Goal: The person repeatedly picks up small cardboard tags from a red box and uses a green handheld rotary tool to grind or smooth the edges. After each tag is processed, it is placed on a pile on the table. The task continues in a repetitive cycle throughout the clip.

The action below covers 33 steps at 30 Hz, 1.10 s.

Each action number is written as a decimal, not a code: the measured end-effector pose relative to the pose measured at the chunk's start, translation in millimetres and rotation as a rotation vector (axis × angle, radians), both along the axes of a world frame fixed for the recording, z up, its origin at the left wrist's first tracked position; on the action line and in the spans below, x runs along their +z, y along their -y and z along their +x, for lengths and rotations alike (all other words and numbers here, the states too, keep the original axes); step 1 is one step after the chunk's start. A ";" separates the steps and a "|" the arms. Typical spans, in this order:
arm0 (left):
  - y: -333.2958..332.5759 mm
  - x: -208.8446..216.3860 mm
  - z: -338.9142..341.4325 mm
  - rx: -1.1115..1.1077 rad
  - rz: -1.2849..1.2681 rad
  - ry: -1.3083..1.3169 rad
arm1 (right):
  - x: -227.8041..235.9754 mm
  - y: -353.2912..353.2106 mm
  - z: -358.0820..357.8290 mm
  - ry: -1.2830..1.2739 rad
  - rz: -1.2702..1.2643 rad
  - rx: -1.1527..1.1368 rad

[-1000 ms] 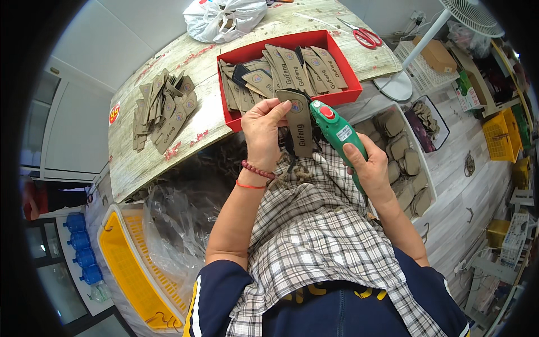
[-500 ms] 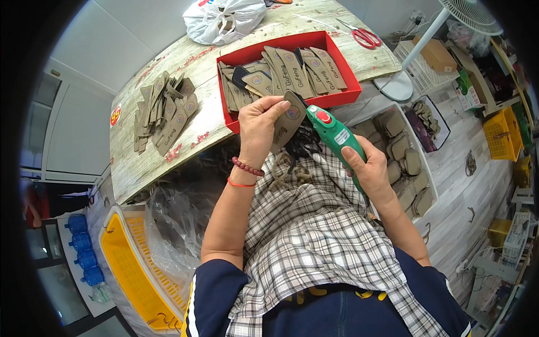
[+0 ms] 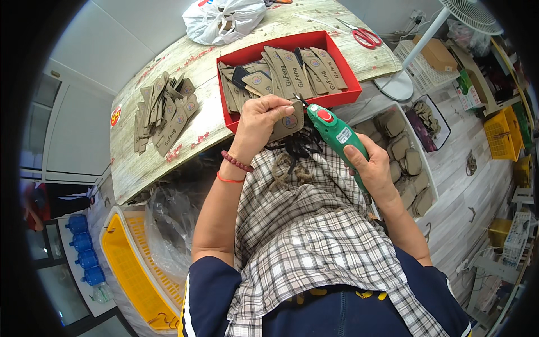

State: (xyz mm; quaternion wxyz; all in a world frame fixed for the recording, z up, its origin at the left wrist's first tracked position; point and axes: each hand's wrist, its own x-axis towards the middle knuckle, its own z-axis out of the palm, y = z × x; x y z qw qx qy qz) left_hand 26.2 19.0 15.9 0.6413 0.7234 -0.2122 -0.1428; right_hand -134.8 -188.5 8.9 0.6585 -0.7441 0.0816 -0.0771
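Note:
My left hand (image 3: 259, 124) pinches a khaki fabric piece (image 3: 288, 124) with a small round emblem, holding it over my lap in front of the red box (image 3: 347, 78). In my right hand (image 3: 369, 167) is a green handheld electric cutter (image 3: 335, 132) with a red button. Its dark, narrow tip is close to the upper right edge of the piece; whether they touch, I cannot tell. Many similar khaki pieces (image 3: 292, 73) fill the box. Another loose pile of them (image 3: 168, 115) lies on the table to the left.
The pale wooden table (image 3: 208, 64) also carries a white plastic bag (image 3: 223, 22) and red-handled scissors (image 3: 366, 38). A white bin of khaki pads (image 3: 412, 163) stands at right, near a white fan (image 3: 396, 84). At lower left sits a yellow basket (image 3: 126, 264) beside clear plastic (image 3: 168, 230).
My left hand has turned and shifted slightly left, tilting the fabric piece so less of it shows. The cutter has moved a little right and down, its tip now more visible.

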 end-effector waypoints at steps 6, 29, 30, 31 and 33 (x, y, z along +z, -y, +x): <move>-4.5 14.8 10.6 -0.062 0.179 0.265 | 4.6 0.6 -2.0 -0.012 -0.015 0.016; -115.8 3.7 106.1 0.481 1.139 0.913 | -10.8 -0.9 0.3 -0.048 -0.024 -0.048; -88.6 -9.2 105.0 0.438 1.087 0.928 | -12.7 -1.8 -0.6 -0.063 -0.022 -0.049; -59.1 -16.8 100.9 0.385 1.100 0.907 | -14.4 -2.8 0.2 -0.061 -0.015 -0.052; -19.8 -29.9 94.3 0.316 1.186 0.910 | -13.9 -4.0 -0.1 -0.069 -0.009 -0.055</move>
